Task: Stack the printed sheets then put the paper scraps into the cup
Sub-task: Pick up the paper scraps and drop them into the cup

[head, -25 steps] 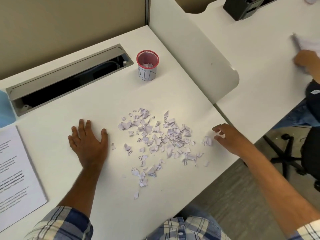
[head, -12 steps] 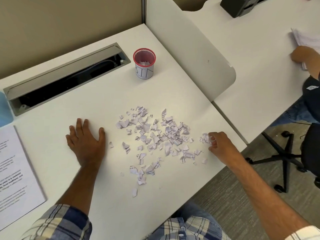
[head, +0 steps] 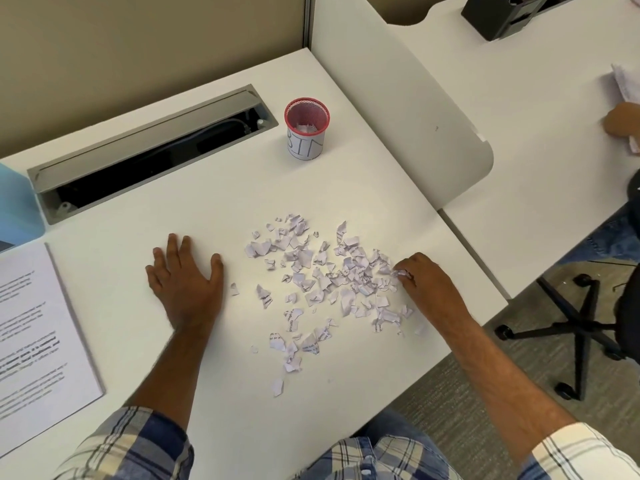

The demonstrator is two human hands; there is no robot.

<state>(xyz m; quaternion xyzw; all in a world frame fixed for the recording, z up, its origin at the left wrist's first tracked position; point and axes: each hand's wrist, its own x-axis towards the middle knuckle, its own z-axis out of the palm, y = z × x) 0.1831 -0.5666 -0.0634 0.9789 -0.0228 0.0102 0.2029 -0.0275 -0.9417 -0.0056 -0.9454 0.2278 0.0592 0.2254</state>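
At lower left the sheets (head: 38, 341) lie stacked; most scraps (head: 322, 278) remain on the desk (head: 207, 202). Right hand (head: 424, 282) pinches scraps, left hand (head: 183, 282) lies flat; few in cup (head: 307, 129).

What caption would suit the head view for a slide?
Right hand gathers paper scraps on the desk; left hand rests flat; the cup waits behind.

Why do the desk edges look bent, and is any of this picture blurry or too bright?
Head view: the wide-angle lens bows the desk edges. Lighting is soft and even, with a brighter patch under the paper scraps and faint shadows beside the left hand and right hand. The text on the printed sheets is smeared and unreadable; the cup looks fairly sharp.
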